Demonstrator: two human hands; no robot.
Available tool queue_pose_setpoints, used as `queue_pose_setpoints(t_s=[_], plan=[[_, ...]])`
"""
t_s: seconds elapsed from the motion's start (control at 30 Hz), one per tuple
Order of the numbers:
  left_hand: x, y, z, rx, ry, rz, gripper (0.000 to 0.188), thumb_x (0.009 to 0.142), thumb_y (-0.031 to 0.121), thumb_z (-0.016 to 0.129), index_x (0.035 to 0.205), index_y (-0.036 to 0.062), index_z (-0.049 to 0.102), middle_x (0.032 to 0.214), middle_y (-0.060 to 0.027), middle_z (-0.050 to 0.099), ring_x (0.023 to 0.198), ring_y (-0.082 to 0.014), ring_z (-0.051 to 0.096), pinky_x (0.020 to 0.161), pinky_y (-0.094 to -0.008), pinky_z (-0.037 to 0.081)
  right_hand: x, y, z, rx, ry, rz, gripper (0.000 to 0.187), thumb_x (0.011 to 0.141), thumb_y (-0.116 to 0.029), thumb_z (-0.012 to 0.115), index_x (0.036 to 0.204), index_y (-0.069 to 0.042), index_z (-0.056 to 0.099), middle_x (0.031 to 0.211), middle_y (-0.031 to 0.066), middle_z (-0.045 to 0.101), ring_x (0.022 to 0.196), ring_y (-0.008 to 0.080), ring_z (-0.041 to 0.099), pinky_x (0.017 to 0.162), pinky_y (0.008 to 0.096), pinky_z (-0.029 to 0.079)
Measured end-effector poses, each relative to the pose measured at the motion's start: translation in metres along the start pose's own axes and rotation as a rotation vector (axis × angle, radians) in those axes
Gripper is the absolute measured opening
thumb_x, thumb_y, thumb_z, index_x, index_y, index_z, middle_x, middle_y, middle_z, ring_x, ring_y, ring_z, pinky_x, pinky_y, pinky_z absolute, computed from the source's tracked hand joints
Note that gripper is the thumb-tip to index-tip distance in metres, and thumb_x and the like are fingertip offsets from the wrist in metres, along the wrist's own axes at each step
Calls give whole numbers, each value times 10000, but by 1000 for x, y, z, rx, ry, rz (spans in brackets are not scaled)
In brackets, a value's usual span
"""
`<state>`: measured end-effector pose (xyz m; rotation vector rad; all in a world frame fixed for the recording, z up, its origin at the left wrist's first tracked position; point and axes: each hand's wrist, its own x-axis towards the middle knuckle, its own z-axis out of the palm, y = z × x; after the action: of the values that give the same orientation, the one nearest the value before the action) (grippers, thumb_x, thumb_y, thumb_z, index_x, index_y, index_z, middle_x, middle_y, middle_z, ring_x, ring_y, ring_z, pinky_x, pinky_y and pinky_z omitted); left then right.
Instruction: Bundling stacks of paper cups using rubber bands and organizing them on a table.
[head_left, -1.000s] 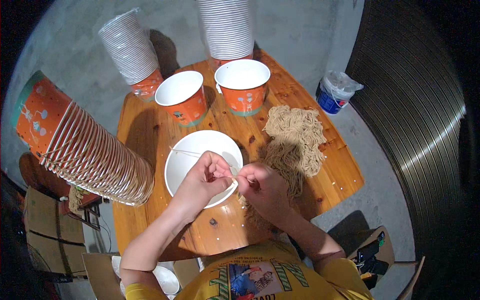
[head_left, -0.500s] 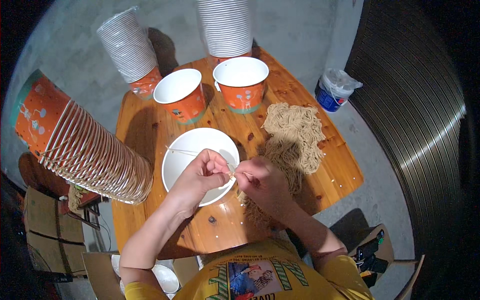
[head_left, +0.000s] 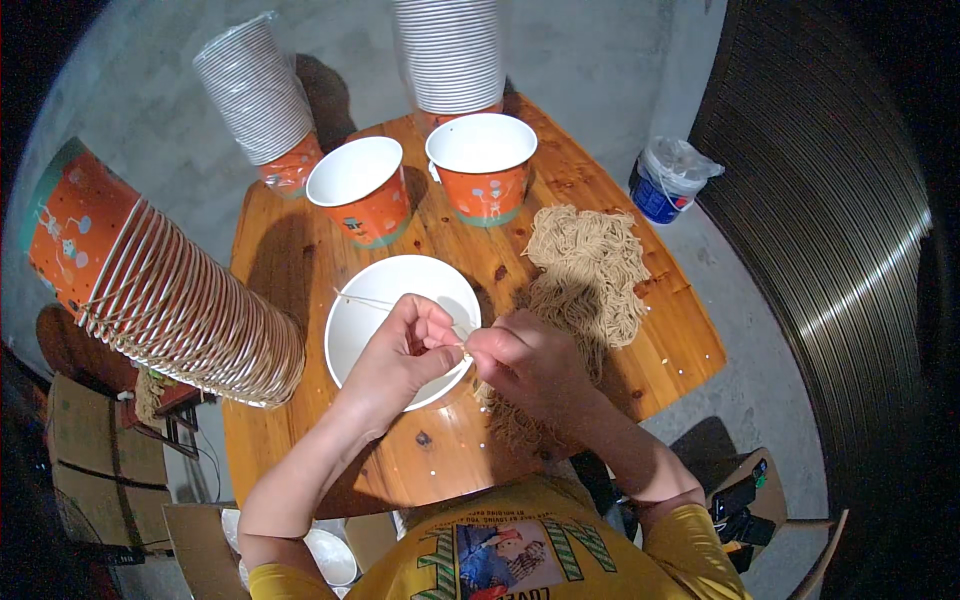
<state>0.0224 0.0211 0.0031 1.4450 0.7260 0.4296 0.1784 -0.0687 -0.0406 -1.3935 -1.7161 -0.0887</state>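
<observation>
Several dozen nested orange paper buckets form a leaning stack point(head_left: 205, 310) well to the left of the hands, with tan cords hanging along their white rims. Beyond the left hand, toward the far left, stands a plastic-wrapped stack point(head_left: 255, 95) of buckets, white rims up. Nearer, still beyond that hand, is an upright orange bucket point(head_left: 372, 207) with a white inside. Under the left hand, and showing past its fingers, sits a white round container point(head_left: 445, 285) on the wooden table point(head_left: 450, 465).

The left hand point(head_left: 400, 352) is closed in a pinch on a pale cord point(head_left: 365, 299), whose loose end sticks out leftward over the container. Straight beyond the hands rises a taller bucket stack point(head_left: 455, 60), with a second orange bucket point(head_left: 485, 185) in front of it. The right hand point(head_left: 532, 362) meets the left at the fingertips, its fingers curled in and pinching the cord at the same spot; the detail there is too small to read. Just beyond and right of it lies a heap of tan cords point(head_left: 595, 270). Farther right, a blue and white pail point(head_left: 665, 190) stands on the floor.
</observation>
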Motion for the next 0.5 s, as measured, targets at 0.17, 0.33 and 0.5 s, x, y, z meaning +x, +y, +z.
queue_pose_setpoints(t_s=[0.17,0.33,0.5], plan=[[-1,2,2,46,13,13,264,821,-21,616,999,48,434,856,-12,536,800,-78,522,748,-208,438,1,7,-1,-66,50,-168,209,703,-79,675,881,-126,576,766,39,549,717,251,555,591,350,480],[-1,2,2,68,6,9,296,828,-10,620,1028,38,408,843,-23,540,778,-78,523,738,-212,442,4,8,-6,-106,13,-245,217,684,-72,679,865,-107,564,766,38,527,707,246,535,611,340,474],[-2,1,3,139,41,47,299,837,-2,615,1038,21,395,843,-31,547,771,-77,524,734,-214,444,9,13,-3,-150,94,-394,173,683,-80,666,813,-76,552,724,35,509,661,230,527,586,316,470]])
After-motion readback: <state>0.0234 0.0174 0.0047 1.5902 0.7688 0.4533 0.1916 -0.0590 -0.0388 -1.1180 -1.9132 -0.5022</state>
